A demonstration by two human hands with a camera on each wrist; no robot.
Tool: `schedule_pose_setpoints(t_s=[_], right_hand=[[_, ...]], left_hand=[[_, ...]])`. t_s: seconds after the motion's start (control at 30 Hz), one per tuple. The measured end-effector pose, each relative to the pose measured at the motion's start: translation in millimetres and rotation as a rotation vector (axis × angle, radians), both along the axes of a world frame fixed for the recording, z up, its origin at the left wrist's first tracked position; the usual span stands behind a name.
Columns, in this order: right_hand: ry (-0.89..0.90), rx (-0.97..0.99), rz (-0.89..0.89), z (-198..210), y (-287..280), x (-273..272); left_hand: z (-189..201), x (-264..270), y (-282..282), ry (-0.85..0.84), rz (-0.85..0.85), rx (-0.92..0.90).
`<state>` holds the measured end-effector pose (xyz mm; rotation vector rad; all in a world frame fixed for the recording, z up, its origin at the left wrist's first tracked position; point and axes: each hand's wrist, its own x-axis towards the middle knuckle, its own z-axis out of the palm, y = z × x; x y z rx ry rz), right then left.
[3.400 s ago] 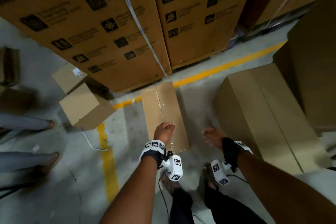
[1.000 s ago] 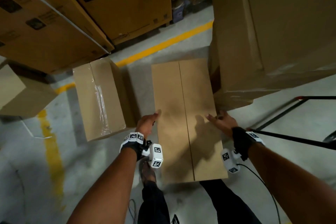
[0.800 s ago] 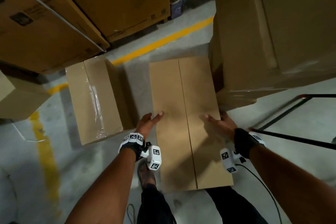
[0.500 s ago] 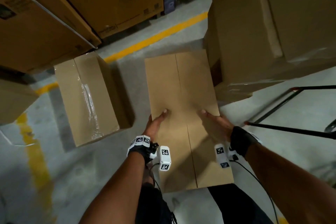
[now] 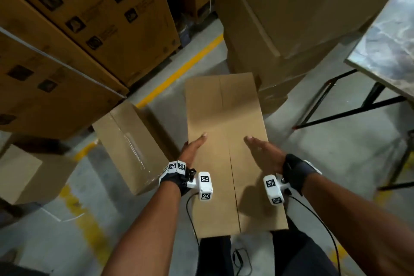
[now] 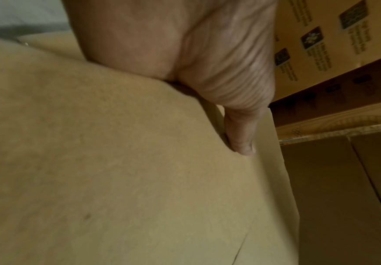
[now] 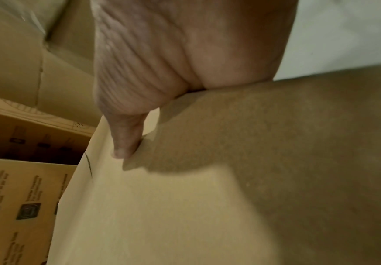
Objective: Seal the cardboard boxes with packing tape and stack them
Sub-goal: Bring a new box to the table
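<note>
Pressing down with both palms, the person keeps the long box point(image 5: 226, 141) flat on the floor right in front of their legs. The left hand point(image 5: 193, 148) lies at the box's left edge with straight fingers, and the right hand point(image 5: 264, 152) lies flat on the right flap. Neither hand grabs anything. Between the fingertips runs the middle seam point(image 5: 230, 163), and it has no tape on it yet. Left of the left fingers sits another box point(image 5: 130, 145), shiny with tape. The cardboard looks stiff but thin, so it may dent if squeezed. It is probably light, though I cannot see inside. Holding it by both long sides, down low, would be safest.
</note>
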<state>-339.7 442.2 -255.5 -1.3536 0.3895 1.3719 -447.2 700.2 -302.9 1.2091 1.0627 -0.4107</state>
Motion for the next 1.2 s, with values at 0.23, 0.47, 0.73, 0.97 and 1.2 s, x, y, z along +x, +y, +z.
schedule_pose_setpoints(t_s=[0.23, 0.47, 0.73, 0.97, 1.2], right_hand=[[-0.100, 0.044, -0.085, 27.9, -52.8, -39.3], [-0.234, -0.003, -0.155, 76.5, -146.1, -53.6], [-0.320, 0.053, -0.195, 156.0, -246.5, -62.4], [-0.406, 0.144, -0.240, 222.0, -330.2, -60.9], [-0.511, 0.166, -0.275, 303.6, -398.4, -45.5]], left_hand=[[56.6, -21.0, -46.8, -0.063, -0.076, 0.010], [113.1, -28.0, -129.7, -0.113, -0.123, -0.019], [214.9, -17.6, -231.3, -0.267, -0.193, -0.080], [295.8, -6.8, -307.9, -0.363, -0.279, -0.112], [393.7, 20.3, -371.1, -0.462, -0.376, -0.102]])
